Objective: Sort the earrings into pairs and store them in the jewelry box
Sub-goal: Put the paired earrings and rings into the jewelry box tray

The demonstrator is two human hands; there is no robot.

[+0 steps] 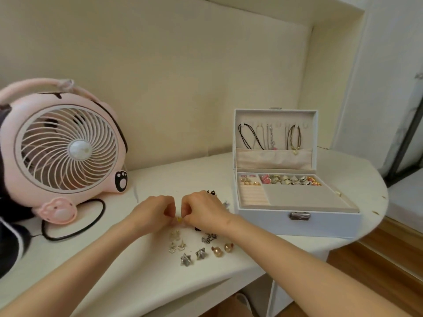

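We pinch a small yellow earring (179, 218) between left hand (151, 210) and right hand (203, 210), fingertips together, mid-way along the table (91, 259). Several pairs (199, 250) lie sorted near its front edge; storing them in the open jewelry box (297, 223), at the right end, seems mostly still ahead.

Bare table (171, 177) lies between the fan (66, 149) and the open jewelry box (297, 225); loose earrings (201, 253) crowd the front.

You have soft, even, warm-toned light with no glare, and only faint shadows lie on the table (160, 179) under the fan (64, 149). The wide lens bows the straight wall edges in the upper right of the frame. The earrings (200, 253) look slightly soft, their fine detail lost.
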